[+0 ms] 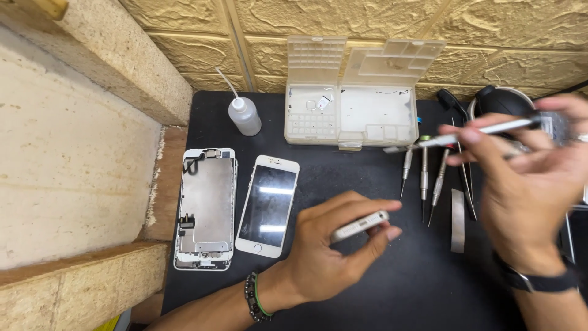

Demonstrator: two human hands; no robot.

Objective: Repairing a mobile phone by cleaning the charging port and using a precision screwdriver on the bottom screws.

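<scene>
Close to us, the left hand (331, 245) grips a thin silver phone (360, 226) by its edge above the black worktop (367, 288). Right hand (527, 184) pinches a screwdriver (484, 130). Behind sit a clear parts box (349, 116) and small squeeze bottle (244, 115).

My right hand (527, 184) is motion-blurred and cut by the frame's right edge, smearing the screwdriver (484, 132) it grips, while my left hand (334, 245) hides most of the phone body (360, 226), showing only one edge.
</scene>
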